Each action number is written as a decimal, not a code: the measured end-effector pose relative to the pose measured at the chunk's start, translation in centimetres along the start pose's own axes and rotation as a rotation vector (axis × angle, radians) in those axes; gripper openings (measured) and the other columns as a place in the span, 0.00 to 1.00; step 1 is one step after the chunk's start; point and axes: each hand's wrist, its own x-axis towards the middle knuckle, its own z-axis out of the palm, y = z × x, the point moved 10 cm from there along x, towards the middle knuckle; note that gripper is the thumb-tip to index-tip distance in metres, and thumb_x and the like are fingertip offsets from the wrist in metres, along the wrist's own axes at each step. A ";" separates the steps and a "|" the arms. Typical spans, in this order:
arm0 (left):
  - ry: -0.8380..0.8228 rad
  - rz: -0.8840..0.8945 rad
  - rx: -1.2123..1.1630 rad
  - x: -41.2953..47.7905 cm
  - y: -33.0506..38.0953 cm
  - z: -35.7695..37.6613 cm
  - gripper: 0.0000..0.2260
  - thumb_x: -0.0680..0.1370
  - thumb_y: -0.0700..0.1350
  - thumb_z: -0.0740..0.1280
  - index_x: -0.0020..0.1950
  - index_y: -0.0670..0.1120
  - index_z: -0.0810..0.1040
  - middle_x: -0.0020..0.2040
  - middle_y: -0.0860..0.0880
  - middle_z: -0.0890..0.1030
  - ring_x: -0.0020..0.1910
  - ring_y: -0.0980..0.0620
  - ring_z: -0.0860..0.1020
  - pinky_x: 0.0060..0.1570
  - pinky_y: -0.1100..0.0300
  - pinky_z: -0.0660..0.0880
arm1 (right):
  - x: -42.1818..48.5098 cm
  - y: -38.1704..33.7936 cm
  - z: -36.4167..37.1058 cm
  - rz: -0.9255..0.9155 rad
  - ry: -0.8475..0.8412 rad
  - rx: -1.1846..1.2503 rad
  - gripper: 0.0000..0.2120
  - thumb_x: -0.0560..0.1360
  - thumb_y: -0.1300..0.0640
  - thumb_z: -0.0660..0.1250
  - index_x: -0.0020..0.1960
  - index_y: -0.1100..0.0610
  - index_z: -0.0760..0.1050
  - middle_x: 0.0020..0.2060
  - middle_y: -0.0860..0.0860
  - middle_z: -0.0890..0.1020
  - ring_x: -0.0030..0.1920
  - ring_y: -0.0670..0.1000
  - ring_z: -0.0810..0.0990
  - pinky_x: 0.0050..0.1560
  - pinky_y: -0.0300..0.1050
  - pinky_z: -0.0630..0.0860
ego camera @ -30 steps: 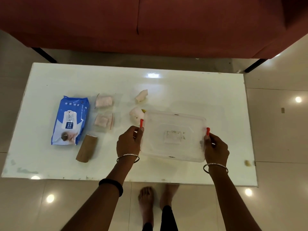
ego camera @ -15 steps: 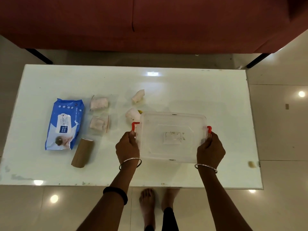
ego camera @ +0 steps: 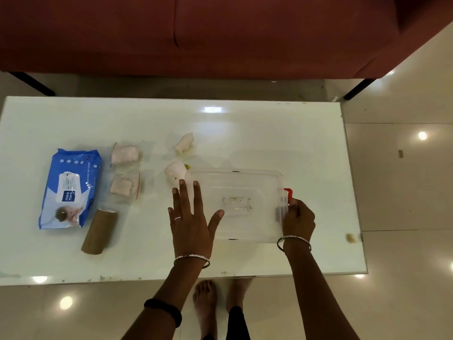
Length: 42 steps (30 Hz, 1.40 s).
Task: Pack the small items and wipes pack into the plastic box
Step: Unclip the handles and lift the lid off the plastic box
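A clear plastic box (ego camera: 241,190) with its lid on and a red latch (ego camera: 288,193) sits on the white table (ego camera: 269,133). My right hand (ego camera: 297,218) grips the box's right end by the latch. My left hand (ego camera: 192,217) hovers flat with fingers spread over the box's left end, holding nothing. A blue wipes pack (ego camera: 69,188) lies at the left. Two small clear bags (ego camera: 124,154) (ego camera: 123,186) of pale items lie beside it, and a brown cardboard roll (ego camera: 99,231) lies in front. Two white wads (ego camera: 184,142) (ego camera: 175,171) lie just behind the box's left corner.
A dark red sofa (ego camera: 220,33) stands beyond the table's far edge. Glossy floor tiles surround the table, and my bare feet (ego camera: 206,305) show under its near edge. A small yellowish scrap (ego camera: 351,238) lies at the table's right edge.
My left hand has let go of the box's left latch and opened flat above the lid. The right hand still holds the right end.
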 end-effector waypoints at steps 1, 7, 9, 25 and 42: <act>-0.001 0.000 -0.009 0.1 0.1 0.0 0.37 0.75 0.68 0.50 0.78 0.51 0.43 0.80 0.47 0.41 0.79 0.42 0.47 0.71 0.39 0.61 | 0.3 1.0 0.5 0.079 -0.065 0.067 0.16 0.79 0.58 0.60 0.34 0.59 0.76 0.29 0.57 0.73 0.35 0.57 0.69 0.41 0.45 0.64; 0.024 0.030 -0.244 0.1 0.4 -1.1 0.38 0.74 0.64 0.62 0.78 0.52 0.49 0.80 0.50 0.45 0.79 0.48 0.47 0.72 0.50 0.59 | 0.2 2.3 -0.9 0.239 -0.011 0.126 0.08 0.73 0.56 0.69 0.49 0.58 0.84 0.41 0.56 0.86 0.44 0.58 0.84 0.55 0.52 0.80; 0.070 -0.004 -0.470 0.0 -0.4 -2.0 0.35 0.74 0.57 0.68 0.76 0.51 0.57 0.79 0.50 0.53 0.78 0.51 0.52 0.71 0.57 0.59 | -0.6 0.5 -2.3 0.152 0.072 0.133 0.08 0.75 0.55 0.68 0.49 0.56 0.84 0.43 0.57 0.86 0.46 0.59 0.84 0.57 0.55 0.78; 0.043 -0.567 -0.868 0.2 -7.4 -1.7 0.07 0.74 0.44 0.70 0.51 0.48 0.83 0.44 0.47 0.84 0.40 0.52 0.82 0.46 0.58 0.79 | -3.6 -4.5 -2.7 -0.109 -0.032 -0.095 0.17 0.70 0.59 0.75 0.58 0.58 0.80 0.51 0.54 0.85 0.51 0.56 0.84 0.49 0.40 0.77; -0.396 -0.814 -1.257 0.4 -9.5 5.7 0.08 0.78 0.37 0.62 0.49 0.45 0.81 0.39 0.46 0.83 0.37 0.49 0.82 0.33 0.58 0.77 | -15.4 -18.5 17.1 -1.366 -0.777 -0.990 0.39 0.64 0.27 0.65 0.70 0.44 0.69 0.66 0.52 0.68 0.76 0.57 0.58 0.75 0.67 0.48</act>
